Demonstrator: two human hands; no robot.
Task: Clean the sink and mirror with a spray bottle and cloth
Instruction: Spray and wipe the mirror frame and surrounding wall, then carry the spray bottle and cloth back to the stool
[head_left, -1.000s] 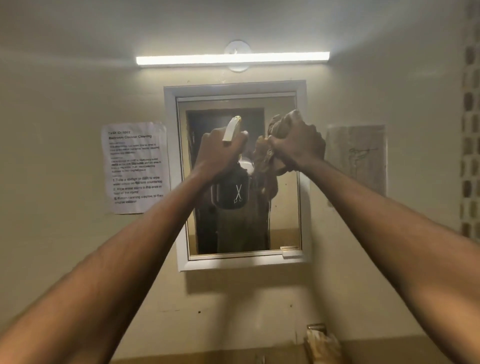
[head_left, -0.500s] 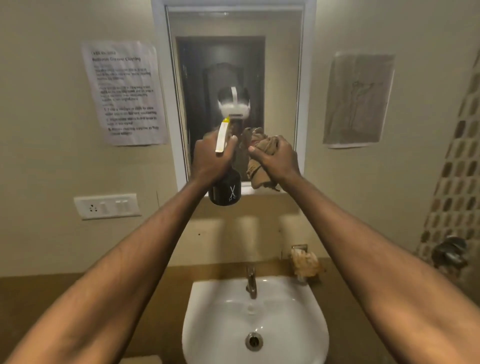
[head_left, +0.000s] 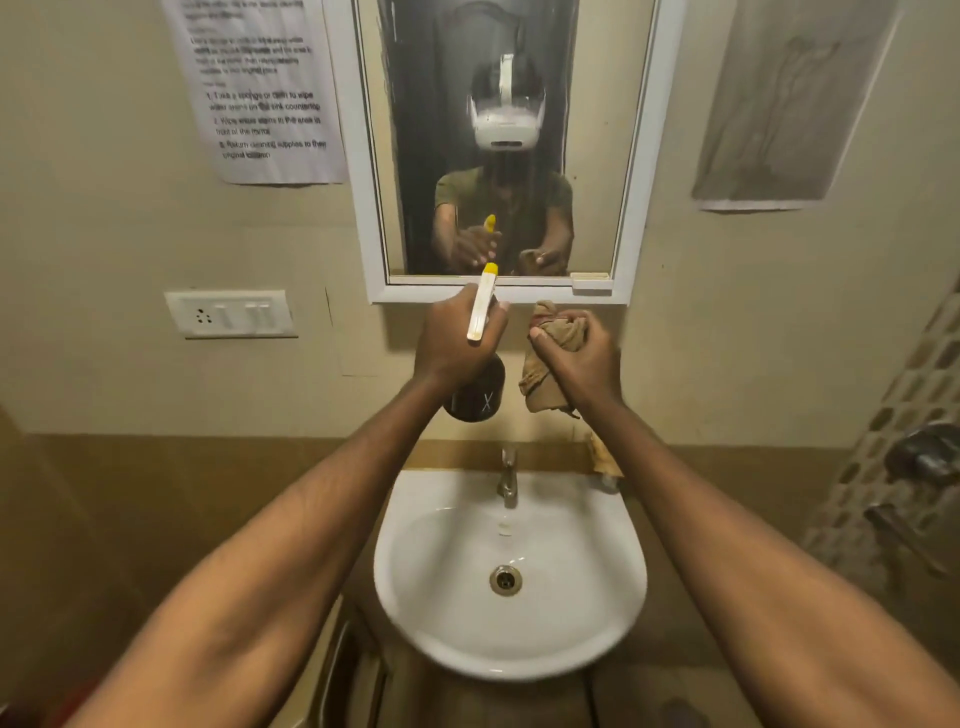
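My left hand (head_left: 451, 345) grips a dark spray bottle (head_left: 480, 397) with a cream trigger head and yellow nozzle, held just below the mirror's bottom edge. My right hand (head_left: 582, 356) is closed around a bunched brown cloth (head_left: 540, 382) that hangs down beside the bottle. The white-framed mirror (head_left: 597, 156) is on the wall above both hands. A white sink (head_left: 415, 587) with a metal tap (head_left: 508, 475) and drain sits below my forearms.
A printed instruction sheet (head_left: 260, 93) and a switch plate (head_left: 231, 313) are on the wall to the left. A faded paper (head_left: 779, 104) hangs to the right. Metal shower fittings (head_left: 924, 457) stick out at the right edge. A tan sponge-like thing (head_left: 605, 457) rests behind the sink.
The view has tilted down from the mirror to the sink. Both hands have come down from in front of the glass to below the mirror frame, still holding bottle and cloth.
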